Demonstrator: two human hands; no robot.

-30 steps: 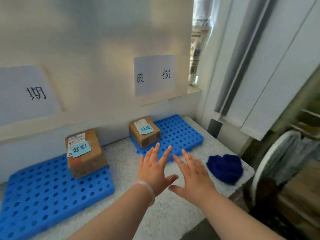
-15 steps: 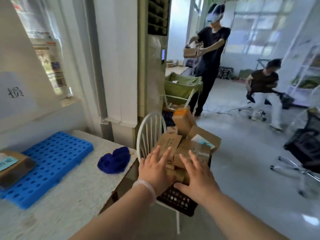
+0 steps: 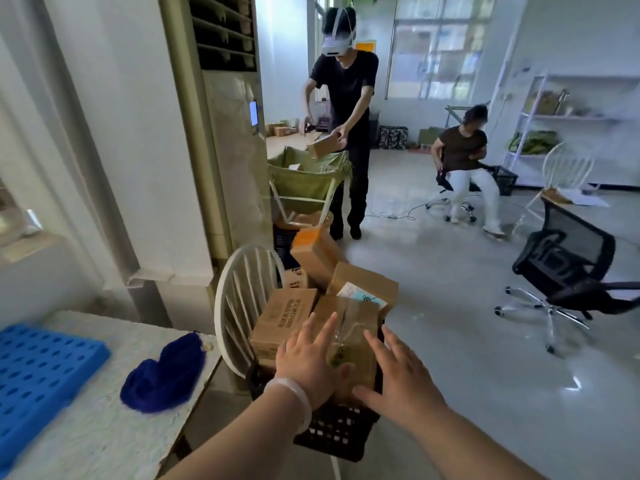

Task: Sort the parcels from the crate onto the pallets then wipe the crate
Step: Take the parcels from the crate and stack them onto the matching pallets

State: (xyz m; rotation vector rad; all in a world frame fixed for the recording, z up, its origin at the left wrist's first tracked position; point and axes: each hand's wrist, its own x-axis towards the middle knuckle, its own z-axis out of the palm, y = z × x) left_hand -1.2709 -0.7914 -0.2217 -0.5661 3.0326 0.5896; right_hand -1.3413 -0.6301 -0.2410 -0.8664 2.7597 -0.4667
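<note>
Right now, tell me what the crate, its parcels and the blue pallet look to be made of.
Crate: black, probably moulded plastic; its wall is a grid of small openings.
Parcels: brown cardboard, matte, with folded edges; the front one carries glossy clear tape.
Blue pallet: likely hard plastic, evenly coloured, with regular rows of moulded holes.
</note>
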